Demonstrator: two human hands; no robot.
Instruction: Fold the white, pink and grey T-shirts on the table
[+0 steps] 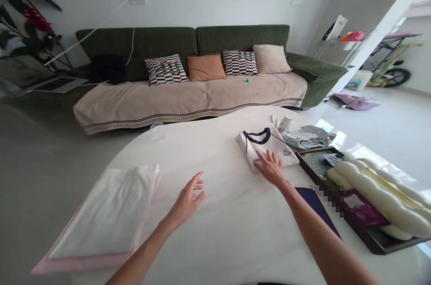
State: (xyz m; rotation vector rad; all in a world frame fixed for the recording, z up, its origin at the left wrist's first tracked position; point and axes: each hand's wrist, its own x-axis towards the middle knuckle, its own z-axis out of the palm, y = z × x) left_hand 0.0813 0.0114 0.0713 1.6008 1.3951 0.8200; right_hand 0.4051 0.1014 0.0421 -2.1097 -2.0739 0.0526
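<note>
- A living room: a green sofa with patterned cushions stands behind a round white worktop.
- A folded white shirt with a dark collar lies on the far right part of the worktop, its long axis running away from the person and slightly leftward.
- The right hand rests flat, fingers spread, on the shirt's near edge; it is plainly the nearer hand.
- The left hand hovers open, fingers loosely spread, left of the shirt, holding nothing.
- Farther left of the shirt lies a stack of folded white and pink cloth, soft and flat.
- Right of the shirt sits a dark tray bearing a puffy cream object.
</note>
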